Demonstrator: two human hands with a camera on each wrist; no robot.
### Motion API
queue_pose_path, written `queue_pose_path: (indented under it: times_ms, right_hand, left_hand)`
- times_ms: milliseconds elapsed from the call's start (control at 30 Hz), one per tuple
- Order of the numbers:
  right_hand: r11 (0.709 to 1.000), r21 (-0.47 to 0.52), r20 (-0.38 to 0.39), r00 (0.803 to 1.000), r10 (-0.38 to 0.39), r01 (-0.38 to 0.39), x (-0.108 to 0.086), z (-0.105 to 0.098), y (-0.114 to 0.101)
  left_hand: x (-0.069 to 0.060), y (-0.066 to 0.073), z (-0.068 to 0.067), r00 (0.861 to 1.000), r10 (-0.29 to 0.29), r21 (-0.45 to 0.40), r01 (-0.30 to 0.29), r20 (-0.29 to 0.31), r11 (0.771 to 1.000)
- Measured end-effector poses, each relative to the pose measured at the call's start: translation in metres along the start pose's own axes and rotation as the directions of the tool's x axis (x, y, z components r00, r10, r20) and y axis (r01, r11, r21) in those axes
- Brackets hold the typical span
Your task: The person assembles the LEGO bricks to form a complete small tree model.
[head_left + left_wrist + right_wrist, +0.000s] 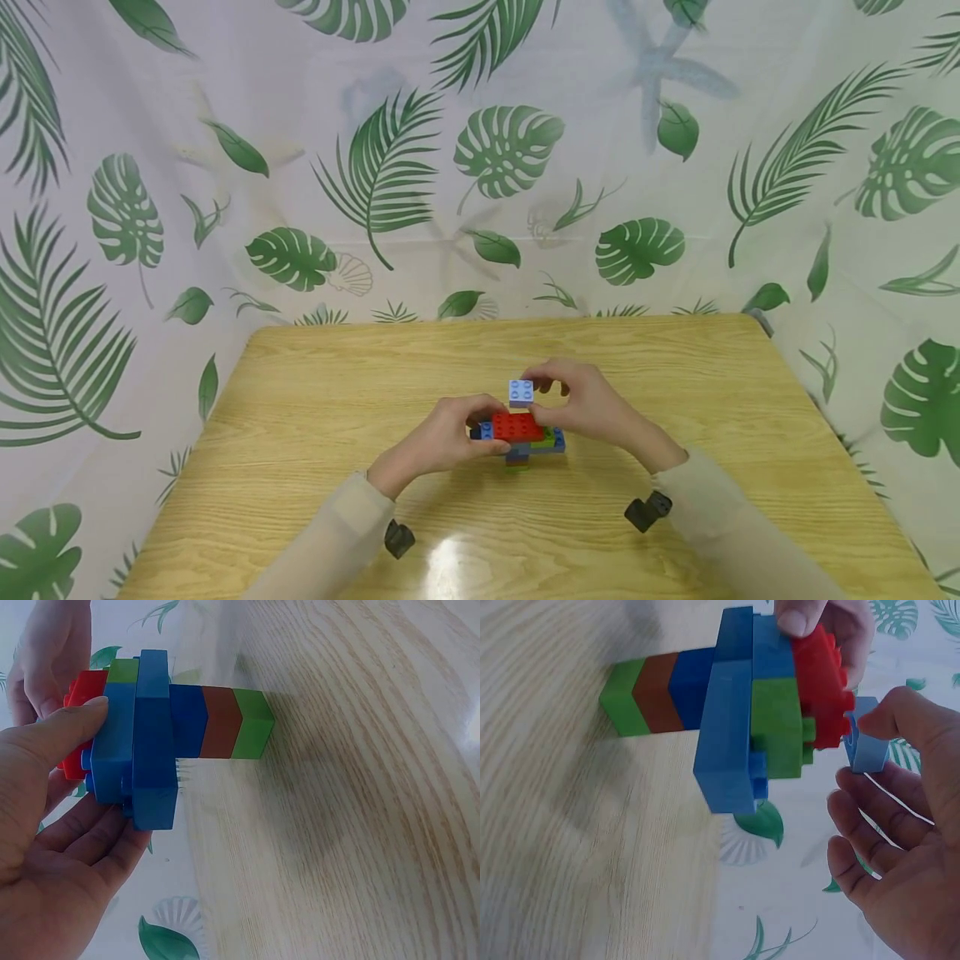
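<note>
A toy brick build stands on the table, its narrow column of green, brown and dark blue bricks at the bottom. Across the column lie blue bricks, then a blue and a light green brick, topped by a red brick. My left hand grips the build's left end, thumb on the near side. My right hand pinches a small light blue brick just above the red brick's studs; whether they touch, I cannot tell.
The wooden table reaches back to a white leaf-print cloth that hangs behind it and along both sides. Black devices sit near the cuffs of both sleeves.
</note>
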State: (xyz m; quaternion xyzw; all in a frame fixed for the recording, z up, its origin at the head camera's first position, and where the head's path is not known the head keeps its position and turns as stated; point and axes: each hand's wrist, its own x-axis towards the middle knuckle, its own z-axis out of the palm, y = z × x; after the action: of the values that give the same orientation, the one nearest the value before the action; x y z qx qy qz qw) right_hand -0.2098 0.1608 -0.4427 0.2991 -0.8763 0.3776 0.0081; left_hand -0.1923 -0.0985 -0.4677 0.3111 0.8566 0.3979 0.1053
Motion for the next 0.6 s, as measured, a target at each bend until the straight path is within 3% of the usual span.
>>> queue_pose_path:
  times_ms: [333,600]
  right_hand:
    - [0.998,-0.002,0.061,0.996,-0.067,0.067,-0.015,0.001,-0.01]
    - [0.995,-0.009,0.067,0.993,-0.094,0.095,-0.019,0.003,-0.011]
  left_hand:
    - [-0.002,0.0,0.0,1.0,-0.015,-0.001,0.015,0.006,1.0]
    - [-0.002,0.001,0.0,1.0,-0.01,0.003,0.01,0.003,1.0]
